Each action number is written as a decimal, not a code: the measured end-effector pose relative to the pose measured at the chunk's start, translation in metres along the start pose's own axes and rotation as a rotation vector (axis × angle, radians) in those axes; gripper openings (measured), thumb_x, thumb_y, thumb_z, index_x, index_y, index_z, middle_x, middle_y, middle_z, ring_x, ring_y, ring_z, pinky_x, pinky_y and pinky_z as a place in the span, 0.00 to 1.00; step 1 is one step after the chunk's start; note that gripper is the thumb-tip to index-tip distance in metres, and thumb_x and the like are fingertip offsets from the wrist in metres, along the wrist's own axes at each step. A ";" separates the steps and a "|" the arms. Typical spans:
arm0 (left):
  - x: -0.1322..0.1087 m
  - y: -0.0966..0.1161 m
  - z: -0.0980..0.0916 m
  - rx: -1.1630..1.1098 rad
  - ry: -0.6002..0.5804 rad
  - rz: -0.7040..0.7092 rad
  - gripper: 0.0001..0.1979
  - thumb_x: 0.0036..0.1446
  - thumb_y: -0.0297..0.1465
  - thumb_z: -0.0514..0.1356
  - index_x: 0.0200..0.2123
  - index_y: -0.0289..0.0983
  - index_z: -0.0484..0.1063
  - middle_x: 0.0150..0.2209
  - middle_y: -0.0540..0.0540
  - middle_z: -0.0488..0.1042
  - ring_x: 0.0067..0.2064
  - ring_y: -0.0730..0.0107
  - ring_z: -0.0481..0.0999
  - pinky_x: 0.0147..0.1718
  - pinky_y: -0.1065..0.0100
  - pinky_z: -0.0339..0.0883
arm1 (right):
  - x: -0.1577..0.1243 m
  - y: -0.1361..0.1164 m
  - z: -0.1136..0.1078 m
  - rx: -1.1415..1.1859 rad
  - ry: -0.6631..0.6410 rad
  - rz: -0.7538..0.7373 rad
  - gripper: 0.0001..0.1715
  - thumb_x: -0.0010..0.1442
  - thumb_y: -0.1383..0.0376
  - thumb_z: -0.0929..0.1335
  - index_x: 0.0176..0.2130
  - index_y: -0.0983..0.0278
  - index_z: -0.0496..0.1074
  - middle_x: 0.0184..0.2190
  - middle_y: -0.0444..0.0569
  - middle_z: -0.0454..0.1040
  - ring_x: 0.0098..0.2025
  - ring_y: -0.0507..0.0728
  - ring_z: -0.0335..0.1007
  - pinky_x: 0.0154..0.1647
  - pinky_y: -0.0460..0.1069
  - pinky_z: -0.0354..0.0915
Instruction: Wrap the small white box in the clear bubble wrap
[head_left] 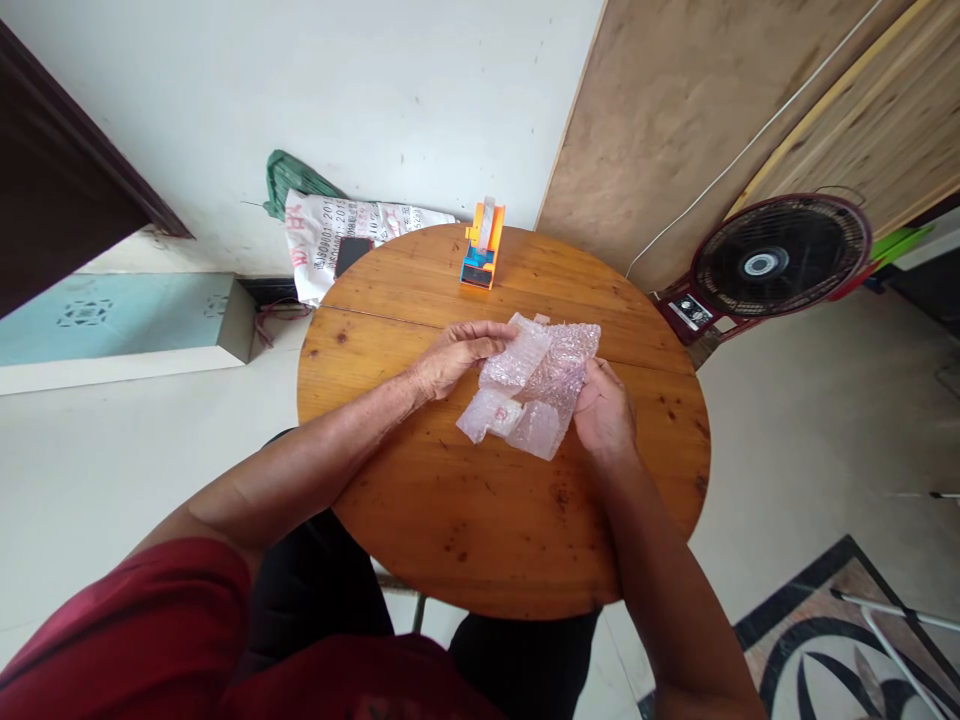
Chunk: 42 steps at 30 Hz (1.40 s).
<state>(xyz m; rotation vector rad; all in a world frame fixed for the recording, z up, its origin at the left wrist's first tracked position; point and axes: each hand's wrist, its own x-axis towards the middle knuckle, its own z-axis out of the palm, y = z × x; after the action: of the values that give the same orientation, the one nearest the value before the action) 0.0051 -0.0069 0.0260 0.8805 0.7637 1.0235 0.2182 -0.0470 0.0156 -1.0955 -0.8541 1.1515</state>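
Note:
A sheet of clear bubble wrap (566,365) is spread over the middle of the round wooden table, its edges crumpled and partly folded. My left hand (461,355) pinches its upper left part between thumb and fingers. At the right edge, my right hand (604,405) grips the wrap with bent fingers. Within the lower left folds sits a small whitish item (501,412) with a reddish mark; the plastic makes its kind hard to tell. Beyond the wrap stands an orange and blue tape dispenser (484,245), apart from both hands.
The round wooden table (480,540) has its near edge at my lap. A dark red fan (765,262) stands to the right. Behind the table's left side lie a printed white sack (322,240) and a dark flat object (352,256). A white wall rises behind.

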 end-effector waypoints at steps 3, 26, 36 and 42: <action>-0.002 -0.001 0.001 0.010 -0.040 0.031 0.13 0.44 0.28 0.70 0.37 0.36 0.83 0.37 0.46 0.82 0.39 0.69 0.78 0.44 0.66 0.69 | -0.004 -0.004 0.006 -0.037 -0.031 0.026 0.17 0.51 0.51 0.75 0.34 0.59 0.74 0.41 0.47 0.82 0.44 0.61 0.77 0.50 0.58 0.72; 0.000 -0.006 -0.002 0.382 0.008 0.296 0.10 0.49 0.36 0.70 0.34 0.37 0.81 0.47 0.44 0.77 0.44 0.68 0.75 0.43 0.69 0.69 | -0.011 -0.006 0.013 -0.109 -0.227 0.052 0.24 0.53 0.44 0.73 0.40 0.59 0.76 0.42 0.51 0.82 0.50 0.67 0.78 0.51 0.63 0.73; 0.021 0.001 -0.019 0.081 0.206 0.091 0.07 0.47 0.31 0.67 0.24 0.34 0.73 0.24 0.52 0.73 0.25 0.76 0.68 0.27 0.73 0.62 | 0.006 0.003 -0.007 -0.052 -0.029 0.037 0.19 0.54 0.49 0.74 0.38 0.59 0.76 0.38 0.47 0.82 0.40 0.61 0.79 0.41 0.56 0.75; 0.023 0.004 -0.023 0.191 0.245 0.032 0.10 0.44 0.31 0.69 0.26 0.34 0.72 0.24 0.51 0.73 0.24 0.76 0.68 0.26 0.72 0.61 | -0.007 -0.006 0.000 -0.289 -0.125 -0.003 0.23 0.51 0.52 0.77 0.44 0.59 0.78 0.45 0.48 0.82 0.48 0.62 0.77 0.53 0.58 0.70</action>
<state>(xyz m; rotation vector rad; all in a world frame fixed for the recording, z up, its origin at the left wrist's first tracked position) -0.0081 0.0213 0.0162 0.9423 1.0706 1.1120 0.2181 -0.0545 0.0212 -1.2654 -1.1464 1.1259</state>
